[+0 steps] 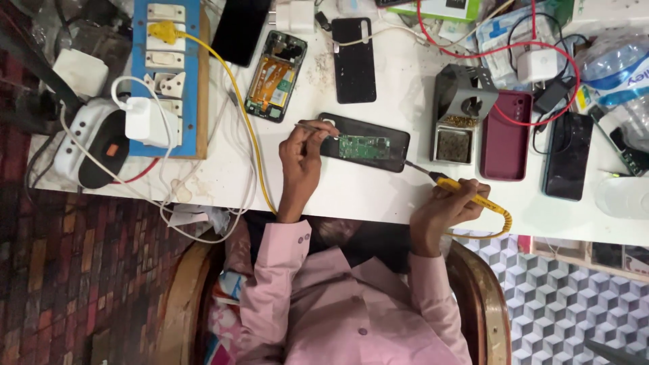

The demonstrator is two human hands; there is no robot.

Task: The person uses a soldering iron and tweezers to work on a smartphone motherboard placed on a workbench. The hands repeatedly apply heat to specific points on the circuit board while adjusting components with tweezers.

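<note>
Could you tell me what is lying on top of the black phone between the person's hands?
A small green circuit board lies on the black phone. The left hand covers its left end, so anything there is hidden.

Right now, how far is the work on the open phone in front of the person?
Done: the phone lies open, with its green board showing. In hand: the left hand holds tweezers at the phone's left end, and the right hand holds a yellow soldering iron with its tip near the right end. Left: the phone is not yet closed.
</note>
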